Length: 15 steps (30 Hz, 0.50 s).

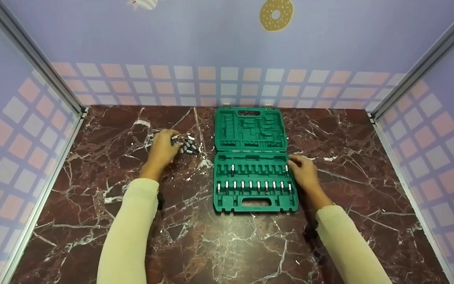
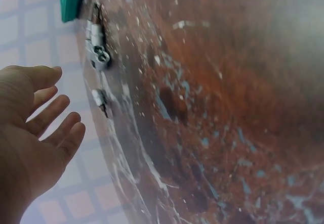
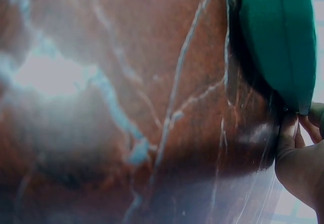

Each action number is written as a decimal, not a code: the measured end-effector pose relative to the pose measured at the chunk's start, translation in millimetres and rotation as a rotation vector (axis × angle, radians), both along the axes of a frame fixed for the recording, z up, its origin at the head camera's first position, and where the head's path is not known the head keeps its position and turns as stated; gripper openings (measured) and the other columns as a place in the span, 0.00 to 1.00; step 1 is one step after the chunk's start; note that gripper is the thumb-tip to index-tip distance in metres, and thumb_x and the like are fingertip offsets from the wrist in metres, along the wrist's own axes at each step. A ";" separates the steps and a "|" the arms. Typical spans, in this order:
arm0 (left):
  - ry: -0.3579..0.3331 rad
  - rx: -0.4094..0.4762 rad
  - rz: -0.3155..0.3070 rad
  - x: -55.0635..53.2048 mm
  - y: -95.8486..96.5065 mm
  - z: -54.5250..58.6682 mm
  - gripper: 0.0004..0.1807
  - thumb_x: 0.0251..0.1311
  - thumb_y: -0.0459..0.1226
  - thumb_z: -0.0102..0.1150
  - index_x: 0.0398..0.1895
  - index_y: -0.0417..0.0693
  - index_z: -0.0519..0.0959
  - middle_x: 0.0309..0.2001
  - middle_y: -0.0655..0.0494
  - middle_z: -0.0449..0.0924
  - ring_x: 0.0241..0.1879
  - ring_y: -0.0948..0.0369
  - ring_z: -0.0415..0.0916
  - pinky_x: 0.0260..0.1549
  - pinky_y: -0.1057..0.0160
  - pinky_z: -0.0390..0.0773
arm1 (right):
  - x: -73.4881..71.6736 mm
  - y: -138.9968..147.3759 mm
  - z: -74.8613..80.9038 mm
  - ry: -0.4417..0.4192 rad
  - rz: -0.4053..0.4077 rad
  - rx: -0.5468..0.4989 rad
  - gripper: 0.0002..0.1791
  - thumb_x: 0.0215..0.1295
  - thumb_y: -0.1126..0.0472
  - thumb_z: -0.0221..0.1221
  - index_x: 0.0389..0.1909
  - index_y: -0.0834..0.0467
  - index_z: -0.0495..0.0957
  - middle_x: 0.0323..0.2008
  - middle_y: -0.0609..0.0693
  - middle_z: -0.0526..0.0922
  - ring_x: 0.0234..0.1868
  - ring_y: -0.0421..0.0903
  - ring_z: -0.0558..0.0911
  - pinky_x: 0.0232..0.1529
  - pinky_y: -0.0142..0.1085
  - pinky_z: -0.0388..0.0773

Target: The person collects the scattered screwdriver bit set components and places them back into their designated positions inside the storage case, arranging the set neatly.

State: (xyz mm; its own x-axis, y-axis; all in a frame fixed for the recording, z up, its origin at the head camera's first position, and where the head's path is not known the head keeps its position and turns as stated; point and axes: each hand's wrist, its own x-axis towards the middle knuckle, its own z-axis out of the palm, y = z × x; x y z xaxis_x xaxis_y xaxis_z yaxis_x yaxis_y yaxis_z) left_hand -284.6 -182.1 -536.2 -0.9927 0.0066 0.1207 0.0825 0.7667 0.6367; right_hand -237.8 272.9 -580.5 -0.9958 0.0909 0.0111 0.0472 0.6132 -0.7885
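some tabletop [image 1: 197, 177] separates metal pieces [image 1: 188, 147], by spread left fingers [image 2: 72, 141], from the case [image 1: 230, 203]; right fingers [image 1: 300, 159] touch its edge, pinch unclear.

High downward head view, close wrist views, green case [image 1: 250, 152] throughout

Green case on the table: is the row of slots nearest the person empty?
No, the head view shows silver pieces lined up along that row of the green case.
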 end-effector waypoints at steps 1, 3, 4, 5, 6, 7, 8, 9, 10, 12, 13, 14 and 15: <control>-0.005 -0.004 0.006 -2.3 -1.4 -1.4 0.21 0.62 0.30 0.66 0.58 0.35 0.81 0.59 0.34 0.78 0.64 0.36 0.72 0.70 0.41 0.67 | 0.7 0.0 0.1 -0.002 -0.001 -0.002 0.18 0.76 0.61 0.59 0.61 0.65 0.81 0.61 0.65 0.82 0.63 0.61 0.80 0.65 0.54 0.75; -0.018 -0.011 0.020 -5.8 -4.0 -4.9 0.21 0.63 0.30 0.66 0.59 0.34 0.80 0.59 0.33 0.78 0.64 0.37 0.72 0.69 0.42 0.67 | 2.0 -0.3 -0.3 -0.003 -0.004 -0.005 0.18 0.76 0.62 0.59 0.61 0.64 0.81 0.60 0.65 0.82 0.61 0.61 0.81 0.63 0.54 0.76; -0.022 -0.013 0.029 -7.5 -5.0 -6.8 0.21 0.63 0.30 0.67 0.58 0.33 0.80 0.59 0.33 0.79 0.63 0.37 0.72 0.69 0.42 0.68 | 2.5 -0.3 -0.5 -0.004 -0.004 -0.007 0.18 0.76 0.62 0.59 0.61 0.64 0.81 0.59 0.65 0.83 0.60 0.61 0.81 0.62 0.54 0.76; -0.028 -0.015 0.039 -9.1 -5.7 -8.5 0.21 0.63 0.30 0.67 0.58 0.33 0.80 0.59 0.33 0.79 0.63 0.37 0.73 0.68 0.43 0.69 | 2.9 -0.2 -0.8 -0.005 -0.005 -0.009 0.18 0.76 0.62 0.59 0.61 0.64 0.81 0.59 0.65 0.83 0.60 0.61 0.81 0.61 0.54 0.76; -0.029 -0.021 0.048 -10.8 -6.3 -10.3 0.21 0.63 0.30 0.67 0.58 0.32 0.80 0.58 0.32 0.79 0.63 0.37 0.74 0.68 0.43 0.70 | 3.4 -0.2 -0.8 -0.007 -0.008 -0.012 0.18 0.76 0.62 0.59 0.61 0.64 0.81 0.59 0.65 0.83 0.59 0.61 0.81 0.61 0.54 0.77; -0.037 -0.020 0.053 -12.2 -6.3 -11.7 0.21 0.63 0.30 0.66 0.58 0.31 0.80 0.58 0.32 0.79 0.62 0.37 0.74 0.67 0.43 0.70 | 3.6 0.1 -1.0 -0.007 -0.011 -0.013 0.18 0.76 0.62 0.59 0.61 0.64 0.81 0.59 0.65 0.83 0.59 0.61 0.81 0.61 0.54 0.77; -0.042 -0.018 0.057 -13.9 -5.9 -12.9 0.21 0.63 0.30 0.66 0.58 0.31 0.80 0.58 0.32 0.79 0.62 0.37 0.74 0.67 0.43 0.70 | 3.6 0.5 -1.2 -0.005 -0.015 -0.012 0.18 0.76 0.62 0.59 0.61 0.64 0.81 0.59 0.65 0.83 0.59 0.60 0.81 0.61 0.54 0.77; -0.048 -0.015 0.060 -15.8 -5.3 -13.9 0.20 0.63 0.30 0.66 0.58 0.31 0.80 0.58 0.32 0.79 0.62 0.37 0.73 0.67 0.43 0.70 | 3.6 0.9 -1.1 -0.003 -0.018 -0.013 0.18 0.75 0.62 0.59 0.61 0.64 0.81 0.59 0.65 0.83 0.60 0.61 0.81 0.61 0.54 0.77; -0.052 -0.014 0.063 -18.0 -4.8 -15.0 0.20 0.63 0.30 0.66 0.58 0.31 0.80 0.58 0.33 0.79 0.62 0.37 0.73 0.67 0.43 0.70 | 3.4 1.3 -0.9 -0.003 -0.021 -0.012 0.18 0.75 0.62 0.59 0.61 0.65 0.81 0.60 0.65 0.83 0.60 0.61 0.81 0.62 0.54 0.77; -0.053 -0.017 0.066 -21.5 -3.5 -16.0 0.19 0.64 0.30 0.65 0.57 0.30 0.80 0.57 0.32 0.79 0.62 0.36 0.72 0.67 0.42 0.70 | 2.8 1.4 -0.5 0.000 -0.024 -0.012 0.18 0.75 0.62 0.60 0.60 0.65 0.81 0.60 0.65 0.83 0.60 0.61 0.81 0.62 0.54 0.76; -0.054 -0.020 0.070 -23.2 -2.9 -16.6 0.19 0.64 0.30 0.65 0.57 0.30 0.80 0.56 0.32 0.79 0.62 0.36 0.72 0.67 0.43 0.70 | 2.1 1.5 -0.6 0.001 -0.023 -0.011 0.18 0.75 0.62 0.60 0.60 0.64 0.82 0.60 0.65 0.83 0.61 0.61 0.81 0.62 0.54 0.76; -0.051 -0.027 0.071 -24.8 -2.6 -17.5 0.19 0.64 0.30 0.64 0.56 0.30 0.81 0.56 0.32 0.79 0.62 0.36 0.72 0.67 0.42 0.70 | 1.5 1.3 -0.4 0.002 -0.021 -0.010 0.18 0.75 0.62 0.60 0.60 0.64 0.82 0.60 0.65 0.83 0.61 0.61 0.81 0.62 0.54 0.76; -0.046 -0.036 0.074 -26.2 -2.3 -18.4 0.18 0.64 0.30 0.64 0.56 0.30 0.81 0.55 0.32 0.79 0.62 0.36 0.72 0.66 0.42 0.70 | 1.1 1.1 -0.2 0.003 -0.018 -0.011 0.18 0.75 0.62 0.60 0.60 0.64 0.82 0.60 0.65 0.83 0.61 0.61 0.81 0.63 0.54 0.76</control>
State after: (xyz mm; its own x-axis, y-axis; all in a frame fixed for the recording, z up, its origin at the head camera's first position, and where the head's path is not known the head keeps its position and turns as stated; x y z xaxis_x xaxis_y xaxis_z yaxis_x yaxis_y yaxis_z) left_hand -310.9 -184.4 -554.6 -0.9951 -0.0637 0.0756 -0.0043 0.7921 0.6104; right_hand -236.7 274.0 -580.7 -0.9939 0.1091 0.0128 0.0561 0.6039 -0.7951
